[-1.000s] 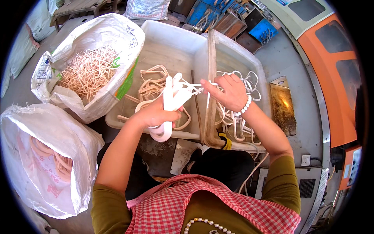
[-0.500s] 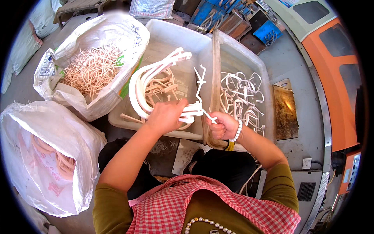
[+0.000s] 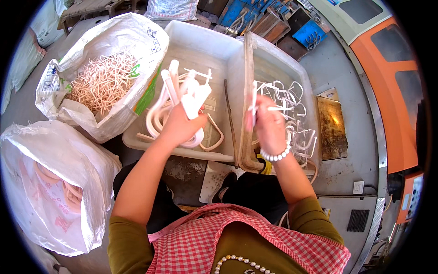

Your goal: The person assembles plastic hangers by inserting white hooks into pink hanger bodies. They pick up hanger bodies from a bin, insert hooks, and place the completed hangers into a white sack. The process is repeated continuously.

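My left hand [image 3: 182,125] is closed around a bundle of curved, pale plastic pieces [image 3: 200,97], lifted above the left white tub [image 3: 205,39]. More curved pieces [image 3: 155,116] show beside and under that hand. My right hand [image 3: 270,128], with a white bead bracelet at the wrist, is over the near left part of the right tub [image 3: 285,57]. Its fingers are slightly blurred and pinch a thin, white plastic sprue [image 3: 254,93] standing upright. A tangle of similar white sprues [image 3: 292,102] lies in the right tub.
An open white sack [image 3: 153,59] of short pale sticks [image 3: 107,80] stands left of the tubs. Nearer me, another white sack [image 3: 98,169] holds curved pieces. A brown stick [image 3: 230,118] leans inside the left tub. An orange machine [image 3: 385,100] stands at right.
The branching sprue has come away from the held bundle. My right hand has moved up and over the right tub with it. My left hand has turned the bundle more upright.
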Demonstrator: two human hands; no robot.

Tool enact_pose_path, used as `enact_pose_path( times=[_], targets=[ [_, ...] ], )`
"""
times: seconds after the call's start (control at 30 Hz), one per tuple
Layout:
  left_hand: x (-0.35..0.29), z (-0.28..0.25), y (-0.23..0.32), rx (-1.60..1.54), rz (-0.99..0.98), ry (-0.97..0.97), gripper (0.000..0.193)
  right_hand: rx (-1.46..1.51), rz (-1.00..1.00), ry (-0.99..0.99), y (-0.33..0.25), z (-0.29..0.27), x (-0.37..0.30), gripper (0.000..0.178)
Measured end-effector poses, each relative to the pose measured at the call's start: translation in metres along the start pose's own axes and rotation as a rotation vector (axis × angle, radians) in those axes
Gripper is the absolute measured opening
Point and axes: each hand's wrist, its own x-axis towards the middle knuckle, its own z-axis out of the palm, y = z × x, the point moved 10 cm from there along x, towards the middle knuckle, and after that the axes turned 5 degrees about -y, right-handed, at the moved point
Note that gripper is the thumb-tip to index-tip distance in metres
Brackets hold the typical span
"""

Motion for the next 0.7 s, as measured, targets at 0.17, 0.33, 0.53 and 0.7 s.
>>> enact_pose_path(
  times=[0.17,0.33,0.53,0.7],
  targets=[
    [-0.011,0.022,0.012,-0.566,-0.143,-0.24,0.022,-0.695,-0.287,0.144,-0.025,0.002,0.035,0.037],
    [-0.018,0.036,0.023,-0.59,-0.156,-0.41,0.022,-1.075,-0.461,-0.034,-0.005,0.025,0.053,0.026],
    [-0.008,0.005,0.01,0.01,-0.006,-0.154,0.031,-1.171,-0.347,-0.103,0.006,0.021,0.055,0.015],
    [-0.004,-0.003,0.031,0.743,0.017,-0.08,0.044,0.356,0.75,-0.084,0.116,0.017,-0.007,0.022]
  ],
)
